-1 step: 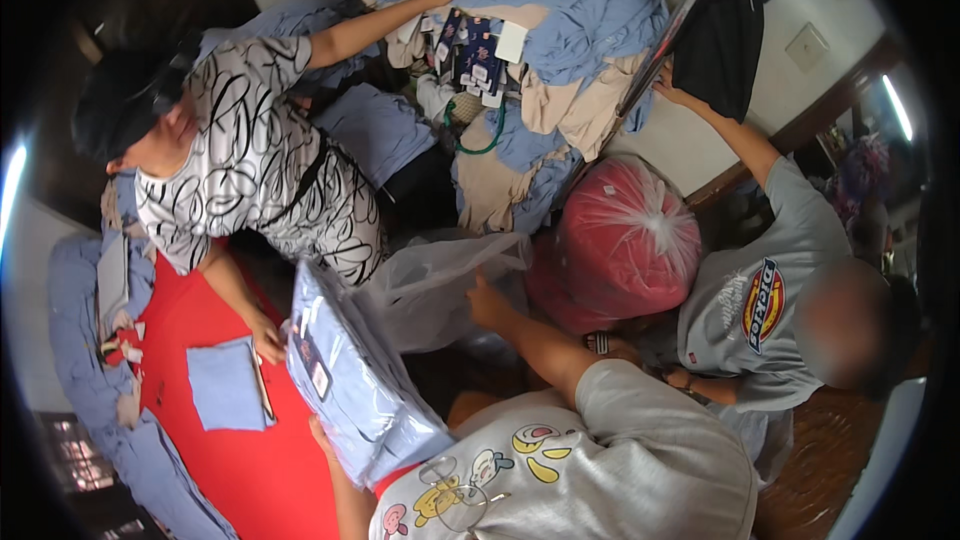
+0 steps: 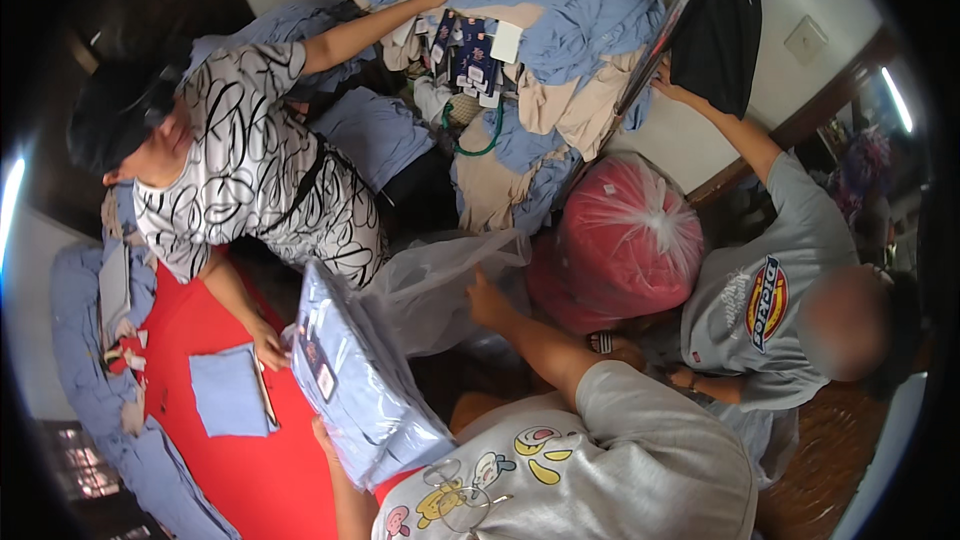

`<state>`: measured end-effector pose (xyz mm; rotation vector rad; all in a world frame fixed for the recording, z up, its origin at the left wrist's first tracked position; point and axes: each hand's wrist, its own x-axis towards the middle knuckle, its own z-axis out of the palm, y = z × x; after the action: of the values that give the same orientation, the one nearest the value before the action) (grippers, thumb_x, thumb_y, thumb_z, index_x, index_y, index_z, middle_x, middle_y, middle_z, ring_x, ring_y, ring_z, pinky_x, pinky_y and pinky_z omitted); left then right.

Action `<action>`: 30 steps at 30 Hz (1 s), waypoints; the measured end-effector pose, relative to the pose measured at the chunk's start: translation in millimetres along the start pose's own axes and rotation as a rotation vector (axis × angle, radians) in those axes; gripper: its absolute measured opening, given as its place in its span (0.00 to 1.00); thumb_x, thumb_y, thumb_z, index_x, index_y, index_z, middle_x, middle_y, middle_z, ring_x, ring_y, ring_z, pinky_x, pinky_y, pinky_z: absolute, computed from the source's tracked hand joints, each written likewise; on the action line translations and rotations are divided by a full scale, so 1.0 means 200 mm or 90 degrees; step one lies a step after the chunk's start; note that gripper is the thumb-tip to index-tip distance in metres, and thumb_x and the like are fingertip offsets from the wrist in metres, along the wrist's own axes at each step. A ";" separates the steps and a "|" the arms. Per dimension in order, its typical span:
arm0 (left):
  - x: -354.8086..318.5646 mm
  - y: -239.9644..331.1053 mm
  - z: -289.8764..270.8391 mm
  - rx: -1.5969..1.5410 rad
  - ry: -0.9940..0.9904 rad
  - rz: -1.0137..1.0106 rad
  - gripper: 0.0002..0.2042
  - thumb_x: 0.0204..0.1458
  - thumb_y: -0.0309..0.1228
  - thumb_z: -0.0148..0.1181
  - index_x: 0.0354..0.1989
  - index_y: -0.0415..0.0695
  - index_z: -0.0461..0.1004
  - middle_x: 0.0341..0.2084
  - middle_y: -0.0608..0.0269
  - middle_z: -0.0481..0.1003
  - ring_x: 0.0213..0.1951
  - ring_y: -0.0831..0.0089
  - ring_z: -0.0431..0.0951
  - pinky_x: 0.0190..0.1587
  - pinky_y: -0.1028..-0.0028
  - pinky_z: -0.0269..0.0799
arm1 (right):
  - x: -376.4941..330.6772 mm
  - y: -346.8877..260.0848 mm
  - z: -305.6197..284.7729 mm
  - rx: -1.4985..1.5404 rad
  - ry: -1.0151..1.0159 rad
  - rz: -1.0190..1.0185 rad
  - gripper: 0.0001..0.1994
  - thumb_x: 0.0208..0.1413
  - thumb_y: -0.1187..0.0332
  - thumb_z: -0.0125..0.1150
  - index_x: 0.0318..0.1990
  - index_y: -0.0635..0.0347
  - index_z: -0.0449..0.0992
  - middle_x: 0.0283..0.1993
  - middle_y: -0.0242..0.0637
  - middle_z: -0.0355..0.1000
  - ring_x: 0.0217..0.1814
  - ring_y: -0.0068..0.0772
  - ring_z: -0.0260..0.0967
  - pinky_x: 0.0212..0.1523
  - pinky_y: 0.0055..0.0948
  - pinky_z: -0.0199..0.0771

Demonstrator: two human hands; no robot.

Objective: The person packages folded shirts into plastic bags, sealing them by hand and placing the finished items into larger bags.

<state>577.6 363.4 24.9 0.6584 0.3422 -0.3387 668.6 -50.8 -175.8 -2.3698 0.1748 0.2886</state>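
Observation:
A stack of folded light blue garments in clear plastic sleeves (image 2: 375, 395) leans against my body, its upper end tilted toward the far left. My left hand (image 2: 326, 443) grips its left side, with most of the fingers hidden behind the stack. My right hand (image 2: 490, 302) is closed at the edge of a large clear plastic bag (image 2: 425, 280), beyond and to the right of the stack. On the red table surface (image 2: 285, 475) lies a folded blue garment (image 2: 230, 392). A co-worker's hand (image 2: 268, 342) is close to the stack's left edge.
Blue and beige garments (image 2: 560, 20) pile high at the back, with dark tags (image 2: 475, 50). A full bag of red material (image 2: 630, 240) stands right of centre. One co-worker (image 2: 240, 160) is at left, another (image 2: 780, 270) at right. More blue garments (image 2: 85, 340) line the left.
The view shifts very slightly. The upper end of the plastic-wrapped stack sits a touch farther right; my hands keep their places.

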 end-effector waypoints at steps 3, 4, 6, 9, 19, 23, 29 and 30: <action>0.16 0.04 -0.04 0.069 -0.079 -0.089 0.43 0.43 0.42 0.64 0.71 0.35 0.64 0.61 0.44 0.75 0.61 0.45 0.77 0.67 0.49 0.72 | 0.11 -0.03 -0.03 0.132 0.012 0.086 0.39 0.51 0.78 0.63 0.75 0.58 0.62 0.81 0.69 0.42 0.59 0.67 0.75 0.63 0.50 0.76; 0.23 0.04 -0.02 0.094 -0.111 -0.118 0.43 0.43 0.42 0.64 0.71 0.35 0.64 0.61 0.44 0.75 0.61 0.45 0.77 0.67 0.49 0.72 | 0.14 -0.02 -0.01 0.143 0.045 0.090 0.41 0.51 0.78 0.64 0.76 0.58 0.60 0.80 0.69 0.45 0.60 0.68 0.74 0.63 0.50 0.75; 0.33 0.02 0.00 0.087 -0.138 -0.158 0.43 0.42 0.40 0.65 0.71 0.35 0.64 0.61 0.44 0.76 0.61 0.45 0.77 0.67 0.49 0.73 | 0.15 0.00 0.05 0.112 0.154 0.060 0.43 0.51 0.78 0.65 0.77 0.57 0.57 0.78 0.67 0.51 0.62 0.68 0.72 0.63 0.52 0.74; 0.41 -0.01 0.05 0.015 -0.177 -0.174 0.42 0.36 0.31 0.66 0.68 0.34 0.67 0.57 0.44 0.79 0.56 0.46 0.81 0.64 0.50 0.76 | 0.15 -0.10 0.00 -0.016 0.167 0.030 0.43 0.50 0.78 0.68 0.76 0.58 0.58 0.77 0.64 0.54 0.68 0.69 0.67 0.65 0.53 0.73; 0.36 -0.20 -0.21 -0.047 -0.166 -0.275 0.43 0.33 0.30 0.61 0.68 0.32 0.68 0.56 0.42 0.79 0.55 0.44 0.82 0.63 0.50 0.77 | 0.16 0.02 -0.17 -0.002 0.216 0.111 0.44 0.48 0.78 0.70 0.75 0.50 0.60 0.77 0.52 0.57 0.70 0.59 0.67 0.65 0.49 0.74; 0.27 -0.24 -0.18 -0.037 -0.138 -0.239 0.42 0.34 0.30 0.63 0.67 0.33 0.69 0.55 0.44 0.80 0.52 0.47 0.83 0.60 0.52 0.80 | 0.25 0.08 -0.20 -0.027 0.172 0.067 0.29 0.51 0.76 0.66 0.64 0.56 0.72 0.61 0.49 0.74 0.63 0.56 0.74 0.61 0.47 0.76; 0.14 -0.27 -0.16 0.036 -0.065 -0.168 0.42 0.35 0.33 0.63 0.67 0.32 0.69 0.55 0.43 0.80 0.55 0.48 0.83 0.62 0.52 0.78 | 0.24 0.10 -0.19 0.163 0.013 0.078 0.06 0.50 0.76 0.60 0.33 0.61 0.82 0.40 0.47 0.81 0.50 0.49 0.80 0.51 0.41 0.79; 0.14 -0.25 -0.21 0.017 -0.079 -0.187 0.44 0.35 0.32 0.63 0.69 0.32 0.66 0.58 0.42 0.78 0.57 0.46 0.81 0.64 0.51 0.76 | 0.17 0.08 -0.22 0.196 0.072 0.003 0.05 0.49 0.76 0.59 0.30 0.62 0.81 0.39 0.48 0.80 0.49 0.48 0.80 0.50 0.41 0.79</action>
<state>573.0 348.7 -44.1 0.6109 0.3158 -0.6630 704.9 -94.6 -164.0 -2.0808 0.2596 0.1201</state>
